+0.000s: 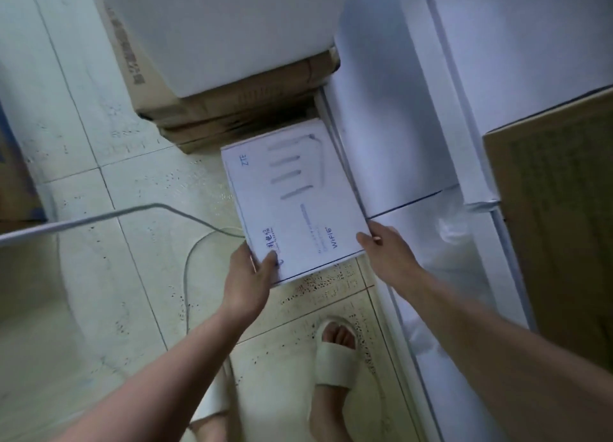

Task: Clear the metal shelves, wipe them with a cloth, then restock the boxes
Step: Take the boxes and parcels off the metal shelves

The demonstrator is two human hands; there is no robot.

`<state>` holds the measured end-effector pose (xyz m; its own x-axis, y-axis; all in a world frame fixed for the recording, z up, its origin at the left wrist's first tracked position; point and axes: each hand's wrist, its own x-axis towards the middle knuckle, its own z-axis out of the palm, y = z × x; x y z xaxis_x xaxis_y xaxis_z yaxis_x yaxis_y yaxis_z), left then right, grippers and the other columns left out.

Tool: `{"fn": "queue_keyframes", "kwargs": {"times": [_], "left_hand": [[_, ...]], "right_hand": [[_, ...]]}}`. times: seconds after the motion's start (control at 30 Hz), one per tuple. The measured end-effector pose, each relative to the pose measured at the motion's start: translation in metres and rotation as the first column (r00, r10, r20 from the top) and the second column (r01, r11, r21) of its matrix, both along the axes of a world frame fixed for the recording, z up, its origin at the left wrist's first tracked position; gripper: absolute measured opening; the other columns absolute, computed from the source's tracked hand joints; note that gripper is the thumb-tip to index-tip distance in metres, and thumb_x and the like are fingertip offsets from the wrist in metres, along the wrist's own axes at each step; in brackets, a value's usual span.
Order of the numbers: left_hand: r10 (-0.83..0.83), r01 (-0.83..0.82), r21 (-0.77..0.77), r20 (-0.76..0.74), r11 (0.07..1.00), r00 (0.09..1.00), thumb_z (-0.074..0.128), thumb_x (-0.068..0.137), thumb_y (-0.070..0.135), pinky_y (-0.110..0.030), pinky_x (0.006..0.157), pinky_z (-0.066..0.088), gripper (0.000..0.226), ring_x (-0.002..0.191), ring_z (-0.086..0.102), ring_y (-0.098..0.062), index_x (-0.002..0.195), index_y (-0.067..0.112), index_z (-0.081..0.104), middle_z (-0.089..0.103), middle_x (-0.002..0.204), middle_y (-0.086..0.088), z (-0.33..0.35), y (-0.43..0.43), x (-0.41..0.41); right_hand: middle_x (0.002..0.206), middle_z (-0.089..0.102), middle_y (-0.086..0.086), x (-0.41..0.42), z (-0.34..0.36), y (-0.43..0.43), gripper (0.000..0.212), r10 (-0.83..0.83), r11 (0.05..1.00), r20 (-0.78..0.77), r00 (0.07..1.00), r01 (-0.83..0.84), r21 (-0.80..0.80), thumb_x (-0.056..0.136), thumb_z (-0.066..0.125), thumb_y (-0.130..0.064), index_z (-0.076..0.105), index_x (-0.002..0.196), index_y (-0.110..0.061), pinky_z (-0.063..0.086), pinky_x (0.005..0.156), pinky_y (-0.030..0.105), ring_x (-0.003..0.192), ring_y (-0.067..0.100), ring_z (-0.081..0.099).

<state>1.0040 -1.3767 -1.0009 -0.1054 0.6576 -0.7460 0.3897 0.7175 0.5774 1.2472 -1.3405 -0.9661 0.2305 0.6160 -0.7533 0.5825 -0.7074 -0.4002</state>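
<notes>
Since there's only the head view to go on here, that's what I'm working from: the person is holding a flat white router box (295, 203) out over the tile floor (139, 193), with both hands on its near edge. The left hand (247, 285) is gripping the near-left corner, thumb lying on the printed top, fingers going underneath where I can't see them. The right hand (386, 249) is pinching the near-right corner, thumb on top again and the rest hidden under the box. So the box is sticking out from both grips toward the far side. Its right long edge is running just beside the white shelf (391, 126), and its far end is getting close to the stack of brown cartons (232, 106) on the floor.

Handling-wise, I'm guessing it's pretty light, being thin retail cardboard. It's stiff enough that it isn't sagging even though it's only being held at one end. The smooth finish is probably a bit slippery, so thumbs on top and fingers under at the two corners seems like the right hold. Gripping further along the long sides would be balancing it better. A grey cable (189, 276) is lying on the floor near the left forearm.
</notes>
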Motion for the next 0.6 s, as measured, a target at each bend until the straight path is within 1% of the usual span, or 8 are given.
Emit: {"fn": "queue_keyframes", "kwargs": {"times": [0.07,0.13,0.23,0.33,0.37,0.43,0.5,0.6], "left_hand": [[-0.118,0.118,0.005,-0.032,0.993,0.993,0.06,0.094,0.036,-0.034,0.105,0.042,0.053,0.129,0.052,-0.019,0.143,0.021,0.047,0.053,0.14,0.004,-0.009,0.003,0.001],[-0.126,0.126,-0.028,-0.012,0.992,0.992,0.059,0.098,0.023,-0.027,0.099,0.036,0.057,0.132,0.047,-0.015,0.151,0.022,0.037,0.045,0.143,0.012,-0.012,0.009,0.005],[0.02,-0.009,-0.115,0.098,0.993,0.995,0.063,0.095,0.022,-0.028,0.096,0.039,0.069,0.119,0.052,-0.01,0.155,0.028,0.028,0.05,0.142,0.011,-0.01,0.017,0.009],[0.213,-0.166,-0.25,0.176,0.954,0.961,0.071,0.079,0.031,-0.043,0.108,0.044,0.097,0.119,0.058,-0.015,0.156,0.045,0.015,0.057,0.136,0.008,-0.011,0.021,0.015],[0.258,-0.205,-0.268,0.182,0.941,0.949,0.072,0.079,0.027,-0.048,0.11,0.044,0.099,0.12,0.06,-0.018,0.155,0.048,0.013,0.061,0.135,0.004,-0.014,0.021,0.017],[0.304,-0.246,-0.27,0.197,0.931,0.932,0.071,0.087,0.015,-0.048,0.11,0.044,0.096,0.12,0.062,-0.021,0.156,0.047,0.012,0.064,0.134,0.0,-0.022,0.021,0.018],[0.316,-0.265,-0.253,0.188,0.93,0.93,0.068,0.09,0.01,-0.042,0.105,0.047,0.093,0.119,0.062,-0.021,0.157,0.045,0.013,0.065,0.132,-0.001,-0.023,0.022,0.021],[0.336,-0.273,-0.289,0.193,0.917,0.922,0.065,0.092,0.009,-0.028,0.083,0.045,0.083,0.104,0.062,-0.011,0.155,0.039,0.019,0.067,0.121,0.006,-0.011,0.023,0.023]], "right_hand": [[0.11,0.051,0.005,0.002,-0.012,0.009,0.02,-0.002,1.0,0.04,0.999,0.002,0.009,0.107,0.045,-0.029,0.06,0.12,-0.029,0.039,0.052,0.012,0.077,0.012,0.055],[0.116,0.051,0.005,0.002,-0.022,0.014,0.023,0.019,1.0,0.061,0.998,-0.018,-0.011,0.107,0.044,-0.026,0.059,0.124,-0.025,0.039,0.054,0.014,0.081,0.01,0.055],[0.121,0.047,0.005,-0.002,-0.028,0.014,0.034,0.047,0.998,0.045,0.998,-0.045,-0.05,0.104,0.048,-0.021,0.052,0.137,-0.018,0.038,0.047,0.011,0.081,0.01,0.056],[0.121,0.041,0.004,-0.005,-0.028,0.013,0.037,0.017,0.998,0.041,0.999,-0.015,-0.063,0.102,0.05,-0.017,0.049,0.139,-0.016,0.037,0.039,0.007,0.078,0.011,0.055],[0.122,0.041,0.004,-0.006,-0.027,0.013,0.037,0.017,0.998,0.041,0.999,-0.014,-0.065,0.102,0.051,-0.018,0.049,0.138,-0.015,0.037,0.039,0.007,0.078,0.011,0.055],[0.122,0.043,0.004,-0.007,-0.025,0.012,0.036,0.028,0.998,0.03,0.999,-0.026,-0.054,0.101,0.051,-0.019,0.049,0.138,-0.016,0.038,0.04,0.007,0.079,0.011,0.057],[0.122,0.045,0.005,-0.005,-0.022,0.01,0.035,0.04,0.998,0.018,0.999,-0.039,-0.05,0.101,0.05,-0.018,0.05,0.136,-0.018,0.038,0.042,0.007,0.08,0.01,0.057],[0.125,0.047,0.007,-0.005,-0.008,-0.001,0.027,0.066,0.996,0.053,0.996,-0.063,-0.066,0.102,0.049,-0.021,0.052,0.129,-0.021,0.038,0.052,0.009,0.08,0.004,0.053]]}}
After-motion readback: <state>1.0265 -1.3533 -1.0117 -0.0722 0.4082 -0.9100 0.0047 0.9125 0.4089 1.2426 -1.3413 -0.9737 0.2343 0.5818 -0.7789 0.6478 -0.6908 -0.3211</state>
